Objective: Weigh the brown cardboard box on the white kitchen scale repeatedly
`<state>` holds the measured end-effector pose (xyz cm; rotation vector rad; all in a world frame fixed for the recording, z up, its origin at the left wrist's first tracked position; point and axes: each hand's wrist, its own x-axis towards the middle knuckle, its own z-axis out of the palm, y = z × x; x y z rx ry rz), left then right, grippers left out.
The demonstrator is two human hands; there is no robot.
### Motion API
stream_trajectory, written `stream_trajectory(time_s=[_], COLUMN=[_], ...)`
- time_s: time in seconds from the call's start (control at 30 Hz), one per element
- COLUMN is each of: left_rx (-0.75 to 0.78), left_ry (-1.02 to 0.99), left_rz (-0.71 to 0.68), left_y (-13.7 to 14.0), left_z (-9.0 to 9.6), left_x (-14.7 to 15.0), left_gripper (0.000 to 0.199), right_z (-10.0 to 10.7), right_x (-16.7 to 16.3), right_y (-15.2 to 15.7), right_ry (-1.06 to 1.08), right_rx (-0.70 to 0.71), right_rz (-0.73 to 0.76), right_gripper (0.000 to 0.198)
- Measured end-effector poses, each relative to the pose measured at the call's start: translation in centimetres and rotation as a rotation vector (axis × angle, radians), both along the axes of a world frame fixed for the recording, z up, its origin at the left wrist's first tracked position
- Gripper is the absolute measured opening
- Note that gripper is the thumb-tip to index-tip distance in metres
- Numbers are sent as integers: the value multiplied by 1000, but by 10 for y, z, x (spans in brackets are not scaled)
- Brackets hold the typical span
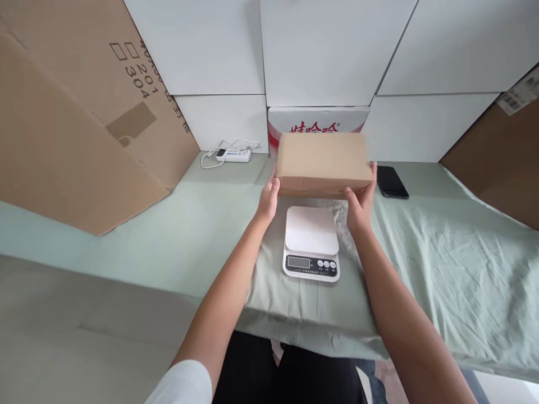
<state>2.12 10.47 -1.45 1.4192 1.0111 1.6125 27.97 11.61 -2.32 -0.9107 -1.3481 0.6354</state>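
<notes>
A brown cardboard box (323, 156) is held level between my two hands, behind the scale. My left hand (268, 197) grips its left end, thumb at the near corner and the other fingers mostly hidden. At the right end, my right hand (361, 203) has its thumb on the near face and fingers wrapped round the side. Nearer to me, a white kitchen scale (311, 231) lies on the green cloth, its platform bare and its small display looking blank. Some crumpled clear plastic (343, 221) shows beside the scale, partly behind my right hand.
A large cardboard carton (96, 112) stands at the left, another carton (501, 151) at the right. Along the back are white panels (320, 50) and a white-and-red printed box (274, 126). A white power strip (233, 155) with its cord and a black phone (391, 182) lie on the cloth (210, 224).
</notes>
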Motion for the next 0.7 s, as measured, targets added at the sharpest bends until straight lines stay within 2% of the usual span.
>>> stream_trajectory(time_s=[0.13, 0.23, 0.3, 0.47, 0.57, 0.7], left_rx=[32, -14, -40, -83, -120, -138], left_ry=[30, 73, 84, 78, 79, 51], left_rz=[-4, -14, -32, -32, -14, -10], left_y=[-68, -116, -135, -148, -147, -144], left_z=[15, 8, -1, -18, -21, -19], left_x=[-11, -16, -16, -13, -11, -9], left_gripper=[85, 81, 80, 75, 77, 80], right_z=[5, -9, -20, -25, -20, -16], right_x=[22, 35, 37, 28, 25, 23], right_y=[-53, -92, -108, -122, -124, -126], right_ry=[-125, -213, -217, -170, -174, -189], right_rx=[90, 47, 4, -19, -6, 9], right_rz=[18, -35, -53, -101, -136, -149], right_gripper=[123, 122, 121, 103, 91, 86])
